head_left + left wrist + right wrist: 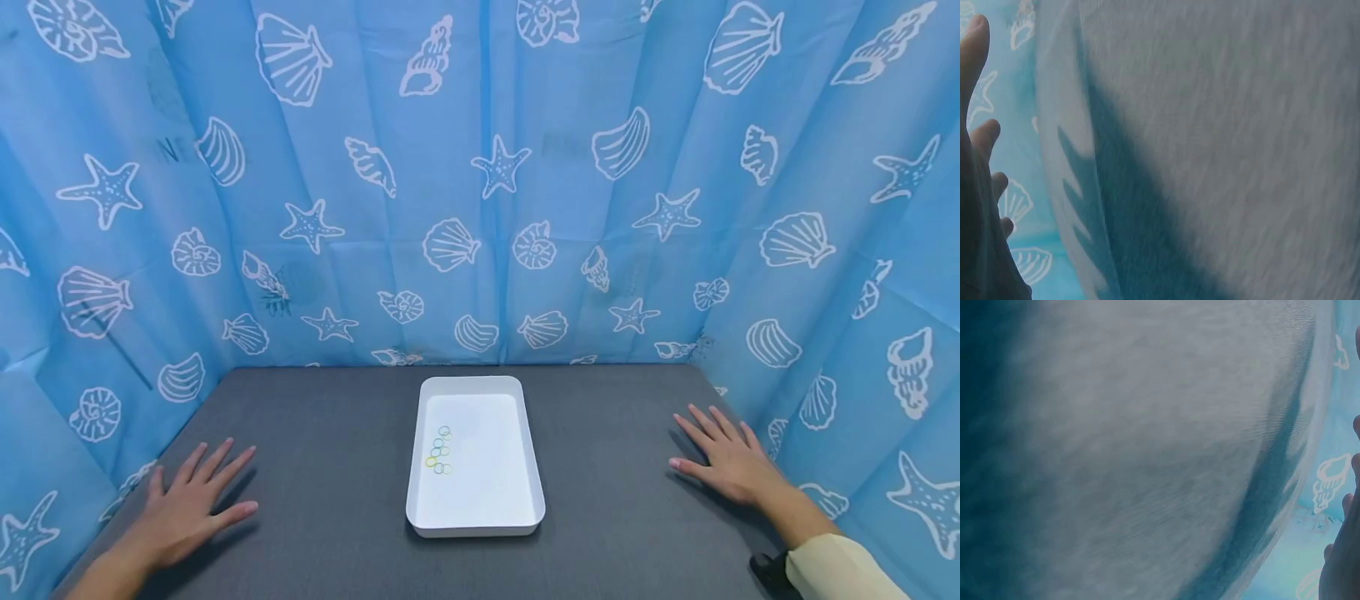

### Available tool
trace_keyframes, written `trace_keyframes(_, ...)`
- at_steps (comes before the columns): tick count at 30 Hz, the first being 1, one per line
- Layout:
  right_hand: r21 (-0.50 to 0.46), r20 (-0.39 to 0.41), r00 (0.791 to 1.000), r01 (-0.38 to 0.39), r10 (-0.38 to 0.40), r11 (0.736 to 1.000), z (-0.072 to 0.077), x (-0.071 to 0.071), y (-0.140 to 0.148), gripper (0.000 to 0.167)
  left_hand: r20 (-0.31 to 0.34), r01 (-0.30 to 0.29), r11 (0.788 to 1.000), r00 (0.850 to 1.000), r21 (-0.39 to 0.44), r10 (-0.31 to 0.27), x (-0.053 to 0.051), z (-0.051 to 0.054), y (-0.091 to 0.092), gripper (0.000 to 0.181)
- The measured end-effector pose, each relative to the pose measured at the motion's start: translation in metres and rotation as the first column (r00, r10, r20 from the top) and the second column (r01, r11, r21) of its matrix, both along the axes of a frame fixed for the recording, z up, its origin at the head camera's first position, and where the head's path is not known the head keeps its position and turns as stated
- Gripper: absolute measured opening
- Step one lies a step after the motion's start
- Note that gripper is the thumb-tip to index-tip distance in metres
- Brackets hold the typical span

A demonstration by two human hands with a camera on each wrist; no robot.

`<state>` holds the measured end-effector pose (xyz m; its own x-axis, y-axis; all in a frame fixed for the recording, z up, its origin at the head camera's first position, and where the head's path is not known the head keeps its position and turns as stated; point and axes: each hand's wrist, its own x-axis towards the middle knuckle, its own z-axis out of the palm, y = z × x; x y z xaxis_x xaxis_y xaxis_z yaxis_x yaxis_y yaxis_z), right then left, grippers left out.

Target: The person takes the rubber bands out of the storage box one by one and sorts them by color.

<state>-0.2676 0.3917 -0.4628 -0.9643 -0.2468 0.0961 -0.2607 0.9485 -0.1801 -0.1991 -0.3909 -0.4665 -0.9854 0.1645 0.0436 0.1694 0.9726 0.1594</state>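
the left hand [183, 512] is spreading its released fingers over the matte grey cloth [322, 467]; mid-table, a shallow rectangular white tray [491, 471] is holding thin yellow, green and blue rings [440, 452], clustering in its left half; the right hand [731, 464] is stretching out released fingers too.

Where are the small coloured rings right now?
In the head view, the small coloured rings lie clustered in the white tray, near its left wall; the tray sits between the left hand and right hand.
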Motion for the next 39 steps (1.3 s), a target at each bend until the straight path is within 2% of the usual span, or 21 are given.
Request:
trace_keyframes(6, 0.016, -0.013, 1.0, -0.011, 0.011, 1.0, 0.007, -0.006, -0.007, 0.082, -0.023, 0.023, 0.999, 0.999, 0.044, -0.022, 0.002, 0.004, 0.014, 0.082)
trace_keyframes(12, 0.045, -0.053, 0.998, -0.034, 0.036, 0.998, 0.011, -0.01, -0.015, 0.081, -0.026, 0.041, 0.999, 0.999, 0.031, -0.041, 0.003, 0.003, 0.025, 0.082)
trace_keyframes(22, 0.023, -0.125, 0.992, -0.032, 0.034, 0.999, 0.013, -0.016, -0.03, 0.076, -0.05, 0.091, 0.992, 0.995, 0.087, -0.086, 0.005, 0.001, 0.042, 0.081)
trace_keyframes(28, -0.02, -0.186, 0.981, -0.05, 0.045, 0.999, 0.013, -0.02, -0.041, 0.07, -0.061, 0.115, 0.985, 0.992, 0.132, -0.107, 0.006, 0.005, 0.056, 0.078)
trace_keyframes(33, -0.072, -0.213, 0.976, -0.064, 0.047, 0.995, 0.013, -0.021, -0.051, 0.066, -0.001, 0.111, 0.971, 0.994, 0.21, -0.113, 0.006, 0.01, 0.071, 0.081)
trace_keyframes(36, -0.11, -0.218, 0.975, -0.068, 0.043, 0.992, 0.013, -0.02, -0.058, 0.065, 0.053, 0.1, 0.964, 0.992, 0.245, -0.116, 0.006, 0.011, 0.079, 0.084)
trace_keyframes(39, -0.155, -0.229, 0.972, -0.078, 0.041, 0.985, 0.014, -0.019, -0.065, 0.064, 0.078, 0.093, 0.962, 0.99, 0.257, -0.117, 0.005, 0.009, 0.085, 0.085)
